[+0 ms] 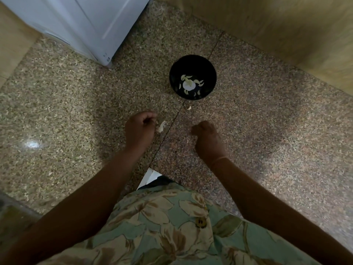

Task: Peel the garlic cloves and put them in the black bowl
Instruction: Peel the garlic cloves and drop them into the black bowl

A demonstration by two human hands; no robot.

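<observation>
The black bowl [193, 63] stands on the speckled stone surface ahead of me. It holds a garlic bulb [188, 85] with several peeled cloves around it. My left hand [140, 129] hovers below and left of the bowl with its fingers curled. A pale garlic peel [162, 126] sticks out at its fingertips. My right hand [207, 136] is to the right, seen from the back, with its fingers curled under. Whatever lies inside it is hidden. One loose clove [189, 107] lies on the surface just in front of the bowl.
A white appliance [86, 25] stands at the back left. A wooden panel [277, 25] runs along the back right. A tiny pale scrap [187, 141] lies between my hands. A white object [150, 177] pokes out near my shirt.
</observation>
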